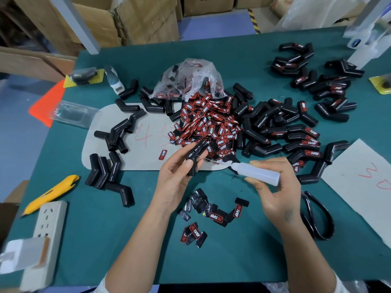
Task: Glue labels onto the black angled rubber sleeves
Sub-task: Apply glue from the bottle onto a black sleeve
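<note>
Two bare forearms rise from the bottom edge of the frame and meet just below the centre. At centre, the left hand [176,176] curls its fingers and thumb round a black angled rubber sleeve [195,158], holding it tilted above the teal-green table mat [131,240]. To its right, the right hand [277,187] grips a translucent white squeeze glue bottle [259,173] — its thin needle tip points left and reaches the sleeve's side.

Directly beyond the hands, a large heap of red-and-black printed labels [209,123] spills from a crumpled clear plastic bag [190,78] at upper centre. Loose unlabelled black sleeves [118,132] lie scattered across the left of centre, several of them on a pale grey rounded card with red handwriting [135,153]. A pile of sleeves already carrying labels [300,142] lies right of centre, and another labelled group [313,81] sits in the upper right.

Below the hands, in the lower centre, a small scatter of labels and shiny black backing pieces [209,214] rests on the mat. A yellow utility knife [50,194] lies at the left, and just below it a white power strip [45,235] runs toward the lower left corner. Black-handled scissors [317,218] lie at the lower right, beside a white sheet with red writing [364,182]. Brown cardboard boxes [135,20] stand along the top of the frame — behind the table's far edge.
</note>
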Available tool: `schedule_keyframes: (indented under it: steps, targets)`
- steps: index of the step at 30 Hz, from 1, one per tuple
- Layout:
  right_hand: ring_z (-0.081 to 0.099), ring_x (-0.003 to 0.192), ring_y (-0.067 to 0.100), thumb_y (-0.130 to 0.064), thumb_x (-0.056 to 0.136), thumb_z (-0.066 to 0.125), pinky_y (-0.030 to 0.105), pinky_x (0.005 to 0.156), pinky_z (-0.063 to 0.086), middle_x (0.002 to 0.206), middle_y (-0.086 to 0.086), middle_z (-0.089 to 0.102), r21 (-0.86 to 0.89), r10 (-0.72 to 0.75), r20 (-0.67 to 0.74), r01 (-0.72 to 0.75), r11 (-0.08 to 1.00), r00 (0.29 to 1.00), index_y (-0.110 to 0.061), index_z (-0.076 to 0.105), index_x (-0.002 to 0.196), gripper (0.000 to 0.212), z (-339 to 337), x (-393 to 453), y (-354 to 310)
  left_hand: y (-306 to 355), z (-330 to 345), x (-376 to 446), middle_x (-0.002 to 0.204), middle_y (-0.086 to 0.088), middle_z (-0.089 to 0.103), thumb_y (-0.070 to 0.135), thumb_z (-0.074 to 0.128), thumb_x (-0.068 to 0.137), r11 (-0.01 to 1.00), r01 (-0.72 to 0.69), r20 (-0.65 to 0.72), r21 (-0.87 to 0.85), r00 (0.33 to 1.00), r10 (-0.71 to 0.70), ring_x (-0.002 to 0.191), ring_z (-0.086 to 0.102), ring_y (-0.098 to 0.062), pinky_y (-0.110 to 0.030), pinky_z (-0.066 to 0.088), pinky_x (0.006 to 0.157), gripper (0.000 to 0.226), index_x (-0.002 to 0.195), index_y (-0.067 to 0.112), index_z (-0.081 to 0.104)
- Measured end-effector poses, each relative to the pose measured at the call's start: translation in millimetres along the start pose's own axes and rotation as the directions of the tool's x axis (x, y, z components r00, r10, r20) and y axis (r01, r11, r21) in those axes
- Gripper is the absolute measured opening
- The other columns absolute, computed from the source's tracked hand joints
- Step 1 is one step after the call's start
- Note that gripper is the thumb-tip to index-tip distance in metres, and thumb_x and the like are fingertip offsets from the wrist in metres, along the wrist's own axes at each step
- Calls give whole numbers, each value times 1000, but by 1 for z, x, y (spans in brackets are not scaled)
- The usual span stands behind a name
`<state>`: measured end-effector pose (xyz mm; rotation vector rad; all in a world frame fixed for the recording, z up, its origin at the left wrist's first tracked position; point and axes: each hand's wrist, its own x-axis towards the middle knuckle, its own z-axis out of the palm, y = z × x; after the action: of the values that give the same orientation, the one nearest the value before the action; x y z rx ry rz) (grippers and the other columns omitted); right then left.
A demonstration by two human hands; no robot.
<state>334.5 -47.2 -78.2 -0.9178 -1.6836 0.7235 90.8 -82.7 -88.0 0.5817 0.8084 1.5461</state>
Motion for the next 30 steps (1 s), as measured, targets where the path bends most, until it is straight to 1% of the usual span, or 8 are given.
schedule_keyframes:
  steps: [7, 10, 12, 15, 19, 22, 24, 30]
  targets:
    - [62, 107, 9, -22, 92, 73, 24, 93, 45, 116, -9, 67, -2, 22, -46, -23, 1000, 999, -25, 61, 119, 29, 0, 2, -2, 0, -3, 1, 143, -25, 63, 23, 83, 91, 1000, 1, 7, 22, 1000, -1, 132, 64, -37, -30, 55, 104, 49, 137, 12, 69]
    - [64, 104, 12, -22, 92, 73, 26, 91, 48, 114, -17, 67, 67, 75, -120, -67, 995, 990, -34, 62, 114, 27, -3, 5, -7, -2, -4, 1, 143, -23, 64, 18, 79, 94, 999, -14, 11, 32, 1000, 13, 132, 64, -35, -30, 55, 104, 47, 139, 10, 67]
    - [66, 105, 14, -22, 91, 75, 25, 89, 52, 112, -18, 68, 162, 152, -169, -124, 979, 974, -44, 61, 114, 35, -6, 7, -11, -3, -5, 2, 141, -21, 66, 11, 72, 97, 999, -18, -2, 47, 1000, 18, 131, 65, -35, -30, 55, 104, 41, 138, 11, 68]
    - [70, 108, 33, -41, 86, 83, 39, 87, 58, 113, -3, 67, 239, 362, -169, -318, 917, 917, -45, 60, 110, 34, -8, 12, -10, -4, -4, 1, 138, -21, 68, 7, 67, 96, 997, -16, -23, 71, 1000, 18, 129, 67, -33, -31, 55, 104, 39, 134, 15, 72]
    - [65, 110, 1, -34, 90, 77, 24, 92, 53, 116, -24, 67, 5, 424, -51, -424, 905, 904, -52, 60, 111, 33, -2, 11, 4, -5, -5, -1, 127, -21, 74, 10, 69, 96, 987, 3, -50, 163, 999, 5, 120, 71, -29, -31, 55, 103, 38, 134, 16, 72]
    - [64, 110, 5, -22, 93, 76, 37, 100, 52, 116, -31, 66, -169, 492, 29, -481, 861, 870, -58, 59, 111, 44, 1, 10, 12, -6, -7, -2, 118, -17, 77, 13, 69, 98, 965, 3, -63, 263, 998, 14, 111, 74, -27, -33, 55, 102, 37, 135, 19, 72]
    - [64, 106, 6, -19, 92, 75, 41, 95, 54, 115, -32, 65, -233, 516, 32, -496, 837, 856, -50, 60, 113, 40, 1, 10, 16, -6, -8, -1, 113, -10, 78, 20, 69, 96, 943, 2, -96, 332, 995, 32, 106, 73, -23, -31, 56, 98, 37, 132, 25, 74]
    - [62, 106, 11, -30, 96, 67, 44, 91, 54, 118, -26, 64, -353, 456, -47, -442, 824, 889, -37, 60, 121, 27, 7, 12, 20, -5, -11, 2, 128, -4, 71, 7, 66, 97, 890, -43, -147, 455, 981, 123, 107, 74, -22, -25, 57, 87, 35, 122, 29, 71]
